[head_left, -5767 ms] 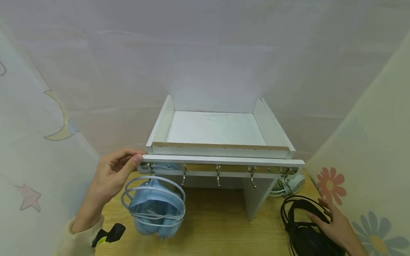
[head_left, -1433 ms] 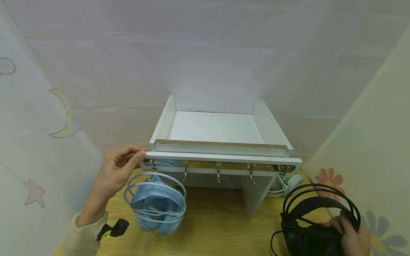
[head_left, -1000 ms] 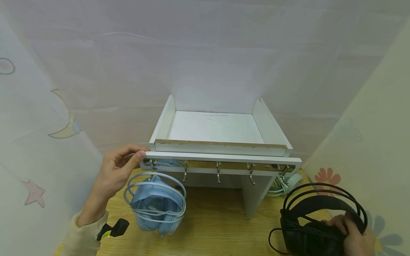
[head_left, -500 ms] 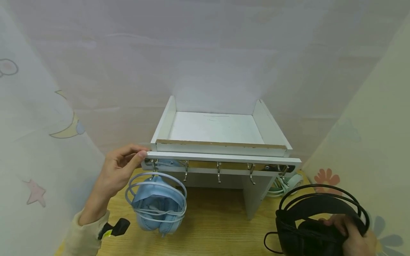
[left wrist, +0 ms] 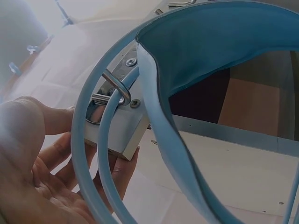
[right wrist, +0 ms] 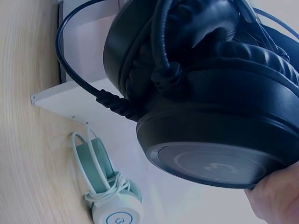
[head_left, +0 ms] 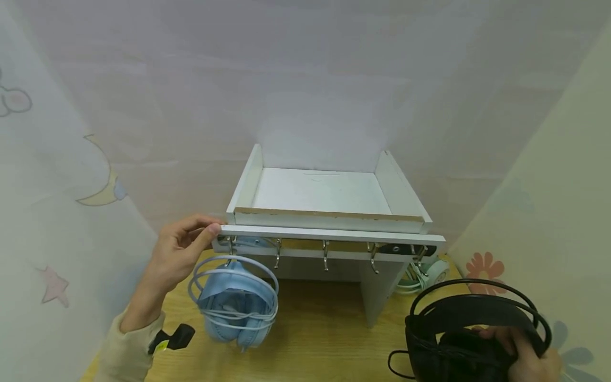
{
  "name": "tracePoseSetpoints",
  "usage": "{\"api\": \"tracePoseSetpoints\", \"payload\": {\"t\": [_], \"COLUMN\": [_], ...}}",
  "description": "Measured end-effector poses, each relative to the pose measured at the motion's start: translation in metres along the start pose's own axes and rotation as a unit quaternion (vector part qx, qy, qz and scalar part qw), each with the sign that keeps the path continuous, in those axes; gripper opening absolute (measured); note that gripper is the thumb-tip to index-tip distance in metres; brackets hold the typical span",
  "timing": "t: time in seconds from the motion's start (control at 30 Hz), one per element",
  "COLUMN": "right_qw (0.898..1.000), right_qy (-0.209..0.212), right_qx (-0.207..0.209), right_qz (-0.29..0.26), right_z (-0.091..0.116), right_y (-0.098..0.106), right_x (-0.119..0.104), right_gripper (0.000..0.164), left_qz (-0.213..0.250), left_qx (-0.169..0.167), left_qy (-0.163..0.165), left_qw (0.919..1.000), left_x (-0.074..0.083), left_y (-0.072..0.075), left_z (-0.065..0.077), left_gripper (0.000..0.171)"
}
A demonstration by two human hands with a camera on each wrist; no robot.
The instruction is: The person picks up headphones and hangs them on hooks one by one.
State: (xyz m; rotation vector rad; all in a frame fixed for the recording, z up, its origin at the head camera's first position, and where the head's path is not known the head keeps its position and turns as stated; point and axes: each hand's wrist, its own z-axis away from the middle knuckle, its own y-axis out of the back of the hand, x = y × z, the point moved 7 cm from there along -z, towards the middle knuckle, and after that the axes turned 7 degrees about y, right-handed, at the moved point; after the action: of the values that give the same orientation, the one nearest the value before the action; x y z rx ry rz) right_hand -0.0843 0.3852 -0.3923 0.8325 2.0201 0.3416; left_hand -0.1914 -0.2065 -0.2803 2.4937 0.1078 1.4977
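My left hand [head_left: 174, 257] pinches the left end of a white hook rail [head_left: 329, 233] on the front of a small shelf. From its leftmost hook hangs a light blue pair of headphones [head_left: 236, 318], cord wound round it. In the left wrist view the hook [left wrist: 122, 89] passes under the outer band, and my left thumb and fingers [left wrist: 56, 151] lie about the rail's end. At the lower right my right hand [head_left: 530, 355] grips a black pair of headphones [head_left: 429, 345]. The right wrist view shows its ear cup [right wrist: 215, 126] close up, with my right hand [right wrist: 275, 193] at the edge.
A mint and white pair of headphones [head_left: 435, 271] lies on the wooden table [head_left: 324, 339], beside the shelf's right side panel [head_left: 382, 292]. Several other metal hooks [head_left: 325, 255] line the rail. Patterned cloth walls [head_left: 539, 212] close in both sides.
Earlier my right hand hovered with loose fingers by the black headphones; now it grips them, and they stand higher. In the last second they shift slightly left. My left hand stays on the rail.
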Motion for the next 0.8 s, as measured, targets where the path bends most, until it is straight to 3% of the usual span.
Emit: {"api": "tracePoseSetpoints", "payload": {"t": [0.17,0.33,0.43,0.57,0.67,0.73,0.8], "right_qw": [0.999,0.990,0.971,0.949,0.941,0.927,0.925], "right_qy": [-0.032,-0.073,-0.099,-0.126,-0.162,-0.215,-0.234], "right_qx": [0.013,0.043,0.062,0.069,0.091,0.130,0.152], "right_qz": [-0.003,-0.109,-0.208,-0.281,-0.282,-0.277,-0.259], "right_z": [0.001,0.008,0.013,0.017,0.019,0.024,0.024], "right_y": [0.001,-0.001,-0.007,-0.015,-0.018,-0.019,-0.019], "right_x": [-0.006,-0.009,-0.011,-0.016,-0.019,-0.018,-0.022], "right_gripper": [0.051,0.049,0.048,0.046,0.046,0.046,0.046], "left_qz": [0.000,0.004,-0.001,-0.011,-0.009,-0.007,-0.005], "left_qx": [0.002,-0.001,-0.001,0.002,0.003,0.003,0.004], "left_qy": [-0.001,-0.004,-0.006,-0.008,-0.008,-0.007,-0.007], "left_qw": [1.0000,1.0000,1.0000,0.9999,0.9999,0.9999,1.0000], "left_x": [-0.002,-0.004,-0.005,-0.004,-0.004,-0.004,-0.004], "left_y": [0.000,0.001,0.001,0.001,0.001,0.000,0.000], "left_z": [0.000,0.000,0.001,0.002,0.001,0.001,0.001], "left_gripper": [0.026,0.022,0.022,0.023,0.024,0.026,0.028]}}
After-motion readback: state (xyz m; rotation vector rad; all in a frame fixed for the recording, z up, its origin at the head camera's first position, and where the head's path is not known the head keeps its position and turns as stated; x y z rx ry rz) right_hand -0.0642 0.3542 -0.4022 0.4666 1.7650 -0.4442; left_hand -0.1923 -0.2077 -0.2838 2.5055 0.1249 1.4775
